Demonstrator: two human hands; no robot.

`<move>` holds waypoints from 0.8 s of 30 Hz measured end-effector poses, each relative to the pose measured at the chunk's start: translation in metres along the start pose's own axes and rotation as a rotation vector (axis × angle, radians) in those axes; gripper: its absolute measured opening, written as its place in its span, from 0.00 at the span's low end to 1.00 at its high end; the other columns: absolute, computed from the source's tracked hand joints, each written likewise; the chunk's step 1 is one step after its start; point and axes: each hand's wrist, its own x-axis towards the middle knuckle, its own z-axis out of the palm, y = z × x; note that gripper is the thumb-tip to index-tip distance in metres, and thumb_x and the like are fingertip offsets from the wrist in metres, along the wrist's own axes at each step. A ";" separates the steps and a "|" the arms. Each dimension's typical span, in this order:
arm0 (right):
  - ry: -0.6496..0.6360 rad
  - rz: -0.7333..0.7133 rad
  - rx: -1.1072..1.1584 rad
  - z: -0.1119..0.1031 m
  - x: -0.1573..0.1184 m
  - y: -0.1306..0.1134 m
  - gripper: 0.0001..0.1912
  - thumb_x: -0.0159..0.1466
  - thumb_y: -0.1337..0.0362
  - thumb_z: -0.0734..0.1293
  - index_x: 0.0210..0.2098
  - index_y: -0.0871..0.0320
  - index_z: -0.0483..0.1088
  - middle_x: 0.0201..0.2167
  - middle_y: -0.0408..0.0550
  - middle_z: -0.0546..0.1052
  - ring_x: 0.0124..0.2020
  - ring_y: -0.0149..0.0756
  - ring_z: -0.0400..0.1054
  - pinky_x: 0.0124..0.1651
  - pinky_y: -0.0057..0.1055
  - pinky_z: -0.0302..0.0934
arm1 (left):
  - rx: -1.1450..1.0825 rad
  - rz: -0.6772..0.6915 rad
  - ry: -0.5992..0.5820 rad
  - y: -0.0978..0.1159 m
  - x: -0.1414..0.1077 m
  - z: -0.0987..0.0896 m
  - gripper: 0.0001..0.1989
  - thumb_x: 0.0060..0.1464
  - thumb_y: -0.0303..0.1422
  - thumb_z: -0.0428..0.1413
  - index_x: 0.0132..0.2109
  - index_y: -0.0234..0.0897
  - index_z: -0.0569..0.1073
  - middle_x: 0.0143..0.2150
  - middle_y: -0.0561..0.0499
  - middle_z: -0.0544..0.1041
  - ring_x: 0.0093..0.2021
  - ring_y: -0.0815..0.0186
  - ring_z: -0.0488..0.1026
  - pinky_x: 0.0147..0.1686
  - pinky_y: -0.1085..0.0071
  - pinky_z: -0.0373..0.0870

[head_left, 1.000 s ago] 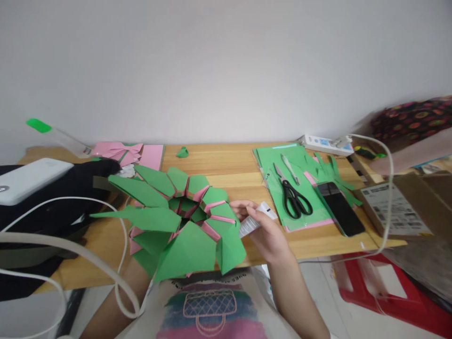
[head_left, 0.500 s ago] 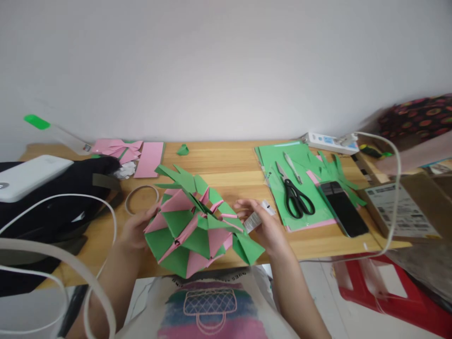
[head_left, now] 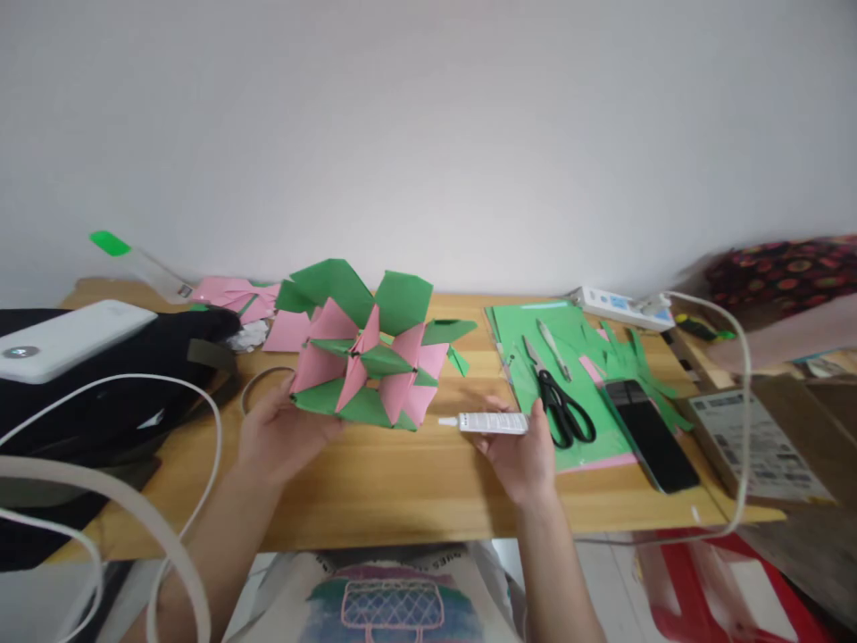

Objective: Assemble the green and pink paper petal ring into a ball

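A folded paper model [head_left: 375, 357] of green and pink pieces is held up over the left-middle of the table. My left hand [head_left: 285, 438] grips it from below at its left side, and some fingers are hidden under the paper. In my right hand [head_left: 519, 451] lies a slim white glue tube [head_left: 494, 422], its narrow nozzle pointing left toward the model but apart from it. A small green folded piece [head_left: 458, 361] shows just right of the model.
Black scissors [head_left: 566, 411] and a cutter [head_left: 553, 348] lie on green sheets [head_left: 515, 330] at right, with a phone [head_left: 649, 438] beside them. A tape ring [head_left: 251, 388], a dark bag [head_left: 134, 384] and a white cable [head_left: 212, 420] are at left.
The paper model has been lifted away from me and tilted, its other side showing. My right hand has come away from it, and the glue tube has turned level, nozzle leftward.
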 end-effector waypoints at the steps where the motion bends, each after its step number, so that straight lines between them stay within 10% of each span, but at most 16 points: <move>1: 0.010 -0.006 -0.004 -0.003 0.003 0.000 0.32 0.50 0.33 0.68 0.28 0.60 0.76 0.16 0.42 0.72 0.17 0.30 0.65 0.18 0.25 0.57 | -0.028 -0.004 -0.045 -0.002 0.004 0.007 0.14 0.49 0.42 0.62 0.42 0.43 0.78 0.44 0.51 0.82 0.46 0.53 0.77 0.43 0.60 0.77; 6: 0.052 -0.056 -0.031 -0.015 0.017 0.000 0.28 0.44 0.38 0.74 0.26 0.58 0.74 0.12 0.37 0.68 0.13 0.28 0.62 0.15 0.23 0.55 | -0.206 -0.111 -0.096 -0.013 0.021 0.017 0.19 0.53 0.45 0.58 0.50 0.43 0.75 0.50 0.49 0.80 0.50 0.53 0.76 0.50 0.58 0.73; 10: 0.071 -0.095 -0.078 -0.015 0.027 0.004 0.21 0.39 0.51 0.80 0.27 0.56 0.75 0.25 0.44 0.81 0.30 0.36 0.77 0.33 0.29 0.69 | -0.297 -0.117 -0.095 -0.018 0.025 0.010 0.21 0.58 0.42 0.53 0.57 0.43 0.71 0.53 0.47 0.78 0.52 0.53 0.75 0.55 0.55 0.68; 17: -0.002 -0.209 -0.209 -0.008 0.032 0.018 0.29 0.48 0.57 0.78 0.49 0.50 0.74 0.49 0.48 0.81 0.47 0.43 0.76 0.51 0.39 0.65 | -0.310 -0.085 -0.153 -0.022 0.024 0.013 0.21 0.59 0.37 0.53 0.58 0.42 0.68 0.55 0.46 0.77 0.52 0.52 0.75 0.57 0.54 0.65; 24: -0.024 -0.289 -0.189 -0.019 0.033 0.016 0.19 0.51 0.58 0.74 0.43 0.50 0.76 0.39 0.43 0.82 0.39 0.36 0.76 0.42 0.32 0.66 | -0.209 0.018 -0.058 -0.023 0.018 0.016 0.10 0.56 0.32 0.56 0.45 0.38 0.75 0.52 0.45 0.78 0.53 0.53 0.75 0.61 0.48 0.61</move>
